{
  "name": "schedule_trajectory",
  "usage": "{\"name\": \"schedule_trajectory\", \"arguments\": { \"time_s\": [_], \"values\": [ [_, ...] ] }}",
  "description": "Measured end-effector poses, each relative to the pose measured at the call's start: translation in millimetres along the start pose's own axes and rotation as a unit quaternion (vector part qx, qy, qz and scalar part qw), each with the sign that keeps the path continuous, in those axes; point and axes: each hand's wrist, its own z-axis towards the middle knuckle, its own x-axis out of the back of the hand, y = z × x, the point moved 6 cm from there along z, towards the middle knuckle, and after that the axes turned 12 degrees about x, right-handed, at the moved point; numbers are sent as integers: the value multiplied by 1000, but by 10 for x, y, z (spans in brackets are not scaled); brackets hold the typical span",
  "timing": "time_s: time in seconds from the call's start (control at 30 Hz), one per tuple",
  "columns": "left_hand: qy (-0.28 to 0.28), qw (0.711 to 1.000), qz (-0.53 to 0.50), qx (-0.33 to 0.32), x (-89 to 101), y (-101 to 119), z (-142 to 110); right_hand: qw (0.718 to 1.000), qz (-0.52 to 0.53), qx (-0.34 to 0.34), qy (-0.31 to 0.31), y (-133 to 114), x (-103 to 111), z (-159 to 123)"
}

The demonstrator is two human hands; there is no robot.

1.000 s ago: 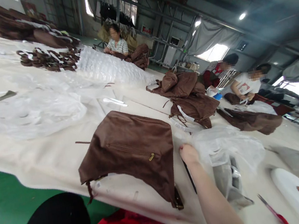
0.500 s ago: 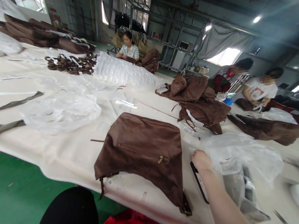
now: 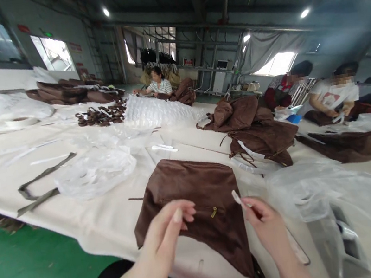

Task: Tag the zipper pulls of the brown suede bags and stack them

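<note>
A brown bag [image 3: 195, 179] lies flat on the white-covered table, its zip pull [image 3: 214, 212] showing on the front. Over the bag's left part hovers my left hand [image 3: 166, 229], fingers loosely curved and apart, with nothing visible in them. My right hand [image 3: 263, 216], at the bag's right edge, pinches a small white strip [image 3: 236, 196] between thumb and finger. Partly hidden behind my right wrist lies a phone [image 3: 297, 248]. A clear plastic bag [image 3: 327, 187] spreads to the right of that hand.
More brown bags [image 3: 258, 132] are piled beyond, right of centre. A bubble-wrap roll [image 3: 156, 110], a crumpled plastic bag [image 3: 95, 172] and an olive strap [image 3: 41, 183] lie farther left. Co-workers [image 3: 333, 92] sit across the table. The table edge [image 3: 82, 242] runs along the near left.
My left hand has come into view over the bag. My right hand has lifted from beside the phone and now holds a white strip. The view has levelled and shifted left.
</note>
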Motion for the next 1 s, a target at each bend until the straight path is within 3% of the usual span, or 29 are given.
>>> {"name": "schedule_trajectory", "arguments": {
  "time_s": [0.07, 0.13, 0.23, 0.3, 0.4, 0.47, 0.53, 0.67, 1.0],
  "values": [
    [-93, 990, -30, 104, -220, -206, 125, 992, 33, 119, -18, -412, -115, -104],
    [-180, 961, -58, 203, -434, -418, 188, 979, 37, 194, -52, -687, -238, -202],
    [-216, 948, -45, 228, -571, -557, 245, 971, 43, 223, -79, -793, -378, -262],
    [-191, 959, -21, 209, -557, -592, 310, 977, 49, 191, -79, -699, -439, -229],
    [-120, 977, 41, 173, -461, -656, 504, 995, 19, 50, -78, -399, -530, -111],
    [-75, 983, 79, 150, -402, -726, 674, 990, -48, -42, -126, -224, -649, -44],
    [-50, 984, 92, 144, -370, -830, 829, 967, -131, -94, -197, -131, -797, 1],
    [-40, 981, 76, 174, -338, -1070, 968, 932, -233, -122, -249, -107, -986, 50],
    [-31, 979, 12, 203, -271, -1259, 872, 921, -247, -153, -261, -134, -1050, 75]
  ]
}}
